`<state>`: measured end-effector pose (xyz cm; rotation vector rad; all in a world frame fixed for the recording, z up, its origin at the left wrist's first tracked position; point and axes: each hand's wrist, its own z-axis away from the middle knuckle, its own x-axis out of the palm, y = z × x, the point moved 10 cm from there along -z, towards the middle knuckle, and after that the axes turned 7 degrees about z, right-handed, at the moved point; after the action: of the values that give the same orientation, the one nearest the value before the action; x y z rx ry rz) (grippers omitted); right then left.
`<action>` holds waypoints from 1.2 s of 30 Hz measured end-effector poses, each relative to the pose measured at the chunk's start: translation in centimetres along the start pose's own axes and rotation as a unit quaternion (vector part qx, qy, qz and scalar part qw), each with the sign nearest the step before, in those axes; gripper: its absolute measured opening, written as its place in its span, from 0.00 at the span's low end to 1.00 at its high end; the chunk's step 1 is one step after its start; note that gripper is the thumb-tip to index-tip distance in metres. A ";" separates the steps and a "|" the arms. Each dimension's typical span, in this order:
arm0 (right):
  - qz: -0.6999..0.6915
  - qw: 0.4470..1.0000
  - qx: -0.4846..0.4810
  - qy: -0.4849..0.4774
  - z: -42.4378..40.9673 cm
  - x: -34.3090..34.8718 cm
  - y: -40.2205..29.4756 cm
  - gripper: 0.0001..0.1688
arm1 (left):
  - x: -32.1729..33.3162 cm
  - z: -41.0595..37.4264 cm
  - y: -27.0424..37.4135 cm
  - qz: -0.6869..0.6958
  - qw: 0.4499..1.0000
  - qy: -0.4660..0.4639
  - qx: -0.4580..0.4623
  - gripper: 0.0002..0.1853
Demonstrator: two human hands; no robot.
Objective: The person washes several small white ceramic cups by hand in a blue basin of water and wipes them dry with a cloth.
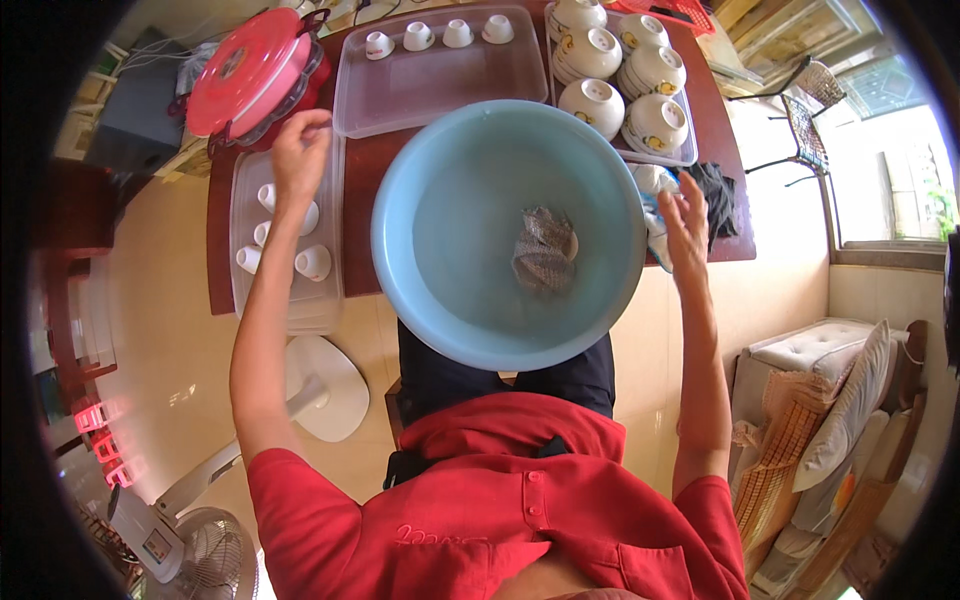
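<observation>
A light blue plastic basin [390, 247] of water sits in front of me, over the table's edge and my lap. In the water is a grey mesh cloth [541, 251], with a small white rounded thing showing at its right side. My left hand [298, 161] is raised by the left tray and the red lidded pan [247, 67], fingers bent, with nothing visible in it. Past the basin's right rim, my right hand [684, 221] is spread beside a white and blue cloth or packet [654, 187]. It holds nothing.
Several small white cups [313, 262] lie in the left clear tray [289, 315]. More cups [458, 34] stand inverted in the far tray [442, 90]. Stacked patterned bowls [592, 105] fill the right tray. Black cloth [716, 199] lies near the right edge; a fan [214, 555] stands lower left.
</observation>
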<state>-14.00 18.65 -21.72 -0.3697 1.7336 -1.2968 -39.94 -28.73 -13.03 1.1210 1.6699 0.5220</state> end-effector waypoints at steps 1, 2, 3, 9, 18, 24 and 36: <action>-0.043 0.998 -0.006 -0.038 1.4 1.8 -1.2 0.35 | 2.2 -1.0 -0.3 0.006 0.999 -0.027 0.029 0.12; -0.052 0.997 0.016 -0.055 2.7 2.7 -2.9 0.34 | 3.8 -1.6 0.2 -0.002 0.999 -0.043 0.021 0.13; -0.044 0.997 -0.021 -0.065 3.5 3.7 -5.3 0.34 | 5.6 -2.4 0.7 -0.008 0.998 -0.060 0.016 0.13; 0.193 0.971 -0.129 -0.047 4.8 5.3 -9.4 0.32 | 14.8 -7.6 -1.5 -0.132 0.981 -0.125 0.068 0.17; 0.172 0.979 -0.097 -0.053 4.7 5.2 -9.2 0.31 | 17.4 -13.7 -8.6 -0.262 0.954 -0.106 0.096 0.26; 0.154 0.985 -0.057 -0.059 4.5 5.3 -8.6 0.32 | 18.1 -16.3 -12.2 -0.305 0.938 -0.145 0.083 0.28; 0.157 0.981 -0.104 -0.044 4.5 5.2 -8.9 0.32 | 17.8 -13.6 -8.7 -0.321 0.934 -0.136 0.075 0.15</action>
<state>-15.56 8.78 -16.53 -0.2542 1.7744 -0.8663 -56.93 -15.17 -23.32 0.6467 1.7225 -0.1749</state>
